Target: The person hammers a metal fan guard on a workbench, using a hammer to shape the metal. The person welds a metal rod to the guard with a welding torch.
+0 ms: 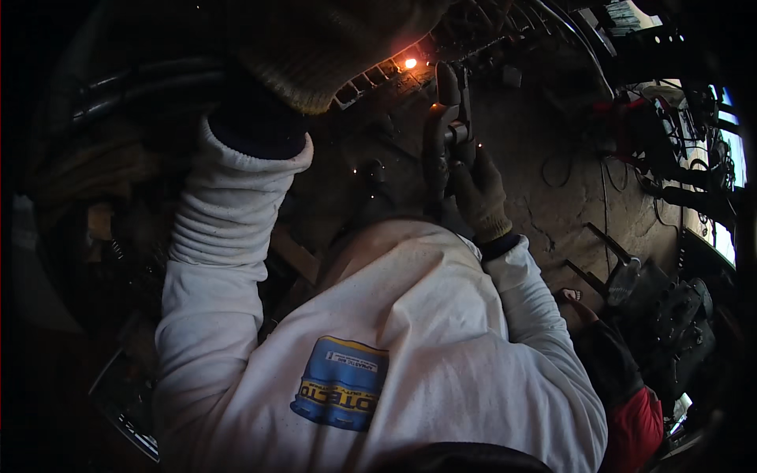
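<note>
My right hand, in a knitted work glove, is closed around the lower part of a dark jointed tool with a thick rounded body, held upright. Its exact kind is not clear in the dim light. Raised toward the top edge is my left hand, also gloved and large in view; shadow hides its fingers. Between the two hands, a small orange glow burns on a dark metal piece with slots like a grating. Several tiny sparks show above the floor.
A brown floor with cables lies beyond my right hand. Dark equipment with red parts stands at the far right. Another person's red garment shows at the lower right, close to my arm. A wooden block sits at left.
</note>
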### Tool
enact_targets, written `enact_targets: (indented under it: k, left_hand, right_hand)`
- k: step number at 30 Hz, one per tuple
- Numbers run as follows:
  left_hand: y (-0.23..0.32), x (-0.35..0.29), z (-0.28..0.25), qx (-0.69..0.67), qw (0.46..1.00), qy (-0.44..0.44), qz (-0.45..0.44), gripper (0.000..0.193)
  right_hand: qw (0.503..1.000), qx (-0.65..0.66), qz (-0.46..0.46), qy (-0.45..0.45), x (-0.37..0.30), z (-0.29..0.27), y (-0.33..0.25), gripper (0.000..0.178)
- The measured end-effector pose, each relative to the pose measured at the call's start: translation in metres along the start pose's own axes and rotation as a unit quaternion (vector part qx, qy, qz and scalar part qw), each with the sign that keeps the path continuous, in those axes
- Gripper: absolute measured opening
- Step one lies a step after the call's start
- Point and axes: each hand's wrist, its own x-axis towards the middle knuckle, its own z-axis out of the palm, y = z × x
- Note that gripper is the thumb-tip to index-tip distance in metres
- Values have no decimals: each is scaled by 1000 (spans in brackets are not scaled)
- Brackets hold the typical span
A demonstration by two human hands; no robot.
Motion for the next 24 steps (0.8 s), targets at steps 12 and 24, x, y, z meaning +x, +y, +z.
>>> enact_targets:
  k: [12,24]
  left_hand:
    - [6,7,-13,-21,998,-49,-39,39]
    - [-7,-2,-3,-75,996,-1,40,43]
  right_hand:
    - [996,-57,45,-51,1,-10,0,45]
    - [993,-72,73,-51,4,-9,-7,48]
